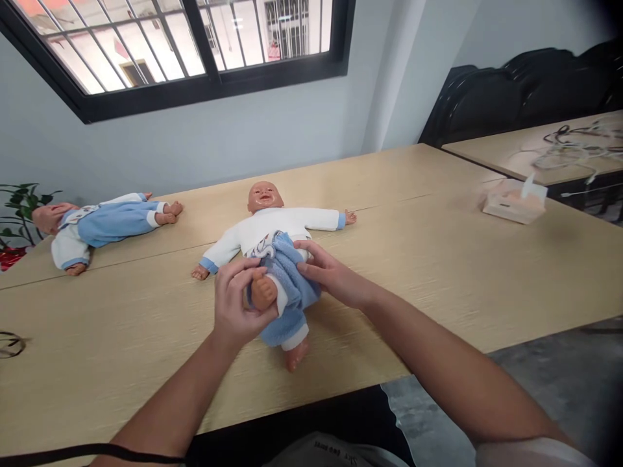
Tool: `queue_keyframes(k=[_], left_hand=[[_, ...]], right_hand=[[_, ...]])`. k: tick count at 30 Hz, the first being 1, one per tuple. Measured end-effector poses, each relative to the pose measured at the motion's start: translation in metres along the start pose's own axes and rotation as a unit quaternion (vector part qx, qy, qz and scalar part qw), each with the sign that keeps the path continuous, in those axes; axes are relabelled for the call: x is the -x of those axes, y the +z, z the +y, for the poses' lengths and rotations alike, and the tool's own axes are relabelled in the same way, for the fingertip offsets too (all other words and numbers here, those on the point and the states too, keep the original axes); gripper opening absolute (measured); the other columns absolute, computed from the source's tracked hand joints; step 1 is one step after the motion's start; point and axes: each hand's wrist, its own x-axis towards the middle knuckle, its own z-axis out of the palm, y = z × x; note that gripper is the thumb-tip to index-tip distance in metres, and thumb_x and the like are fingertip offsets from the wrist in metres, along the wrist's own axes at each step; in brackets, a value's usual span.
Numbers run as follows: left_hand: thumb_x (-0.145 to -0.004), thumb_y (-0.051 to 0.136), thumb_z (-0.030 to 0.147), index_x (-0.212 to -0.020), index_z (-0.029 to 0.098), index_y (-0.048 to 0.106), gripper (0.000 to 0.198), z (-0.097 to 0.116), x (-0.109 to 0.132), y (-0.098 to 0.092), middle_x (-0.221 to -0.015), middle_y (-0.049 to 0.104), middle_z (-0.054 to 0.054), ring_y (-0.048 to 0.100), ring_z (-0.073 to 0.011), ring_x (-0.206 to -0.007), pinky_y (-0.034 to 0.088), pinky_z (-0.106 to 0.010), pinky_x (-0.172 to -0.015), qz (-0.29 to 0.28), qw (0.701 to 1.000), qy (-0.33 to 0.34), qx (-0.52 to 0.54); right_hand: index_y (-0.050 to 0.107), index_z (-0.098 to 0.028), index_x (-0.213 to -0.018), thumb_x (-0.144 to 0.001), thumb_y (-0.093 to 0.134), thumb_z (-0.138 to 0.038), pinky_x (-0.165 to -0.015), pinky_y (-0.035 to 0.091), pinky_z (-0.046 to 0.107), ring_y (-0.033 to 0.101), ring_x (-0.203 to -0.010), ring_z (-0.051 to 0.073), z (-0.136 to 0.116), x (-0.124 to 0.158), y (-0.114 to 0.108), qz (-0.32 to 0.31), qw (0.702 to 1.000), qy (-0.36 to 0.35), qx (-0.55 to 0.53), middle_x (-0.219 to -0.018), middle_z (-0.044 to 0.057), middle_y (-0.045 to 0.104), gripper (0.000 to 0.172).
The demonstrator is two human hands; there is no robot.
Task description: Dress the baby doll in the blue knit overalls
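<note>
A baby doll [265, 224] in a white top lies on its back on the table, arms spread and head toward the wall. Its blue trousers [294, 279] have white cuffs. My left hand [238, 301] is wrapped round the raised foot and cuffed ankle of one leg, with the bare toes showing between thumb and fingers. My right hand [328, 269] pinches the blue trouser cloth at the doll's other side, near the waist. The doll's second leg points toward me, its bare foot [296, 355] resting near the table's front part.
A second doll [119, 220] in blue and white lies at the far left, close to a potted plant [22, 207]. Glasses [10, 345] sit at the left edge. A tissue box [516, 201] stands on the right; cables [574, 146] lie on another table before black chairs [487, 104].
</note>
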Motion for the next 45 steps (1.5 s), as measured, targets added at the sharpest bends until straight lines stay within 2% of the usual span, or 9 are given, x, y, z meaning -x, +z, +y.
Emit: queue_keyframes(k=[5,11,17,20,24,29,33,36,45], left_hand=[[-0.086,0.075,0.044,-0.120,0.022,0.064,0.041,0.007,0.000,-0.009,-0.095,0.064,-0.007,0.063,-0.0230,-0.084,0.055,-0.040,-0.078,0.025,0.991,0.129,-0.029],[-0.091,0.074,0.046,-0.117,0.027,0.069,0.033,0.020,0.004,-0.010,-0.081,0.065,-0.002,0.060,-0.0177,-0.068,0.054,-0.037,-0.070,-0.024,0.982,0.180,0.058],[-0.093,0.073,0.040,-0.122,0.023,0.067,0.034,0.027,0.006,0.001,-0.079,0.068,-0.002,0.063,-0.0164,-0.067,0.055,-0.031,-0.062,-0.053,0.978,0.169,0.109],[-0.096,0.069,0.041,-0.121,0.021,0.066,0.032,0.037,0.011,0.008,-0.078,0.069,-0.002,0.065,-0.0155,-0.066,0.055,-0.029,-0.061,-0.082,0.983,0.145,0.079],[-0.097,0.067,0.047,-0.125,0.022,0.066,0.038,0.058,0.019,0.021,-0.087,0.073,-0.005,0.072,-0.0182,-0.076,0.058,-0.029,-0.064,-0.168,0.972,0.136,0.095],[-0.101,0.056,0.047,-0.132,0.019,0.062,0.042,0.059,0.017,0.028,-0.104,0.076,-0.011,0.071,-0.0230,-0.094,0.060,-0.037,-0.089,-0.240,0.917,0.193,0.255],[-0.102,0.052,0.029,-0.118,0.023,0.065,0.022,0.021,0.010,0.021,-0.106,0.071,-0.009,0.066,-0.0234,-0.102,0.053,-0.043,-0.095,-0.153,0.976,-0.018,0.154],[-0.099,0.058,0.045,-0.114,0.020,0.063,0.029,-0.012,0.007,0.019,-0.110,0.067,-0.009,0.060,-0.0251,-0.104,0.050,-0.044,-0.095,-0.149,0.968,-0.183,0.088],[-0.098,0.050,0.065,-0.095,0.021,0.061,0.046,-0.031,0.008,0.021,-0.102,0.067,-0.007,0.060,-0.0254,-0.102,0.049,-0.041,-0.097,-0.243,0.919,-0.246,0.189]], right_hand=[[0.067,-0.023,-0.124,-0.089,0.074,-0.052,-0.071,0.053,0.027,0.066,-0.080,0.016,-0.002,-0.008,-0.021,-0.016,1.000,-0.009,0.004,-0.098,0.003,0.073,0.046],[0.065,-0.018,-0.090,-0.089,0.062,-0.059,-0.071,0.049,0.030,0.059,-0.075,0.017,0.029,-0.041,-0.070,0.311,0.945,-0.036,0.094,-0.082,0.003,0.067,0.041],[0.062,-0.018,-0.096,-0.084,0.066,-0.049,-0.093,0.047,0.040,0.060,-0.097,0.024,0.027,-0.045,-0.073,0.391,0.894,-0.024,0.218,-0.099,0.007,0.066,0.034],[0.062,-0.019,-0.113,-0.091,0.063,-0.052,-0.102,0.044,0.046,0.061,-0.108,0.028,0.002,-0.006,-0.048,0.348,0.879,0.004,0.324,-0.115,0.011,0.067,0.040],[0.050,-0.026,-0.150,-0.097,0.058,-0.057,-0.104,0.048,0.048,0.060,-0.127,0.032,-0.017,0.064,-0.011,0.137,0.959,0.072,0.239,-0.141,0.012,0.063,0.062],[0.029,-0.029,-0.164,-0.084,0.077,-0.039,-0.102,0.054,0.049,0.062,-0.129,0.032,-0.013,0.105,-0.003,0.091,0.979,0.093,0.158,-0.148,0.011,0.059,0.094],[0.036,-0.028,-0.160,-0.083,0.072,-0.027,-0.079,0.059,0.039,0.073,-0.093,0.023,-0.012,0.110,-0.019,0.083,0.983,0.136,0.090,-0.134,0.010,0.068,0.085],[0.039,-0.022,-0.158,-0.089,0.068,-0.036,-0.079,0.059,0.039,0.072,-0.086,0.021,-0.008,0.113,-0.015,0.157,0.970,0.146,0.119,-0.134,0.014,0.067,0.076],[0.048,-0.024,-0.153,-0.079,0.069,-0.020,-0.101,0.055,0.050,0.064,-0.123,0.033,0.020,0.116,0.021,0.213,0.928,-0.008,0.305,-0.140,0.015,0.063,0.077]])
